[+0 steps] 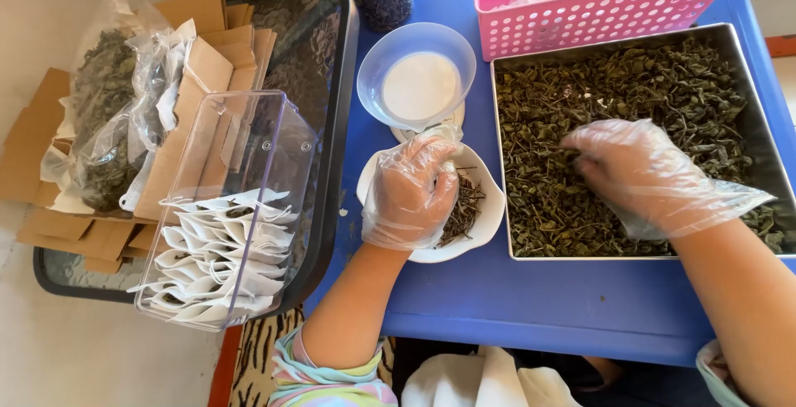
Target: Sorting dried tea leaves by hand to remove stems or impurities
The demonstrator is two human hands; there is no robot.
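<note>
1. Head view, looking down: my left hand (pixel 408 191), in a clear plastic glove, rests curled over the white dish (pixel 489 212); its fingers are bent loosely inward over the rim, and I cannot tell whether they pinch anything.
2. Dark dried stems (pixel 463 208) lie in the dish just beside the left hand's fingers.
3. My right hand (pixel 638 175), also gloved, lies in the metal tray (pixel 767 146); its fingers are drawn together with the tips pressed into the dried green leaves (pixel 580 84), but I cannot tell whether any leaf is gripped.
4. A translucent bowl (pixel 416 71) stands just beyond the dish, tilted toward me.
5. A pink perforated basket (pixel 597 13) sits behind the tray, touching its far edge.
6. On the blue table (pixel 539 307), nothing lies between the two hands except the tray's left wall.
7. To the left, a clear plastic box (pixel 240 200) holds folded white filter bags (pixel 215 258); beyond it are bags of leaves (pixel 108 109) on flat brown cardboard (pixel 50 150).
</note>
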